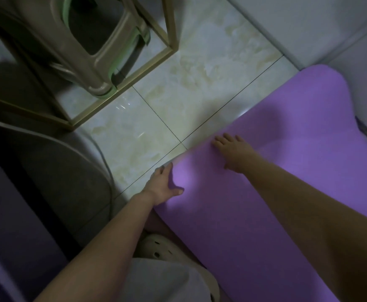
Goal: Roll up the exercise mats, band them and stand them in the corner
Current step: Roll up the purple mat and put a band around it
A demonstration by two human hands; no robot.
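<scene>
The tiled floor (200, 88) carries a purple mat (298, 160), unrolled, its long axis running from the person up-right to the wall. A stool (104, 51) stands well apart. The right hand (234, 153) lies flat on the mat, fingers spread; the left hand (163, 186) rests open at its left edge, thumb on top.

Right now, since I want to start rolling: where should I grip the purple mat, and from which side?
Probably the near short end of the purple mat, from your side: its far end curls against the wall, and the left hand rests by the near corner.
</scene>
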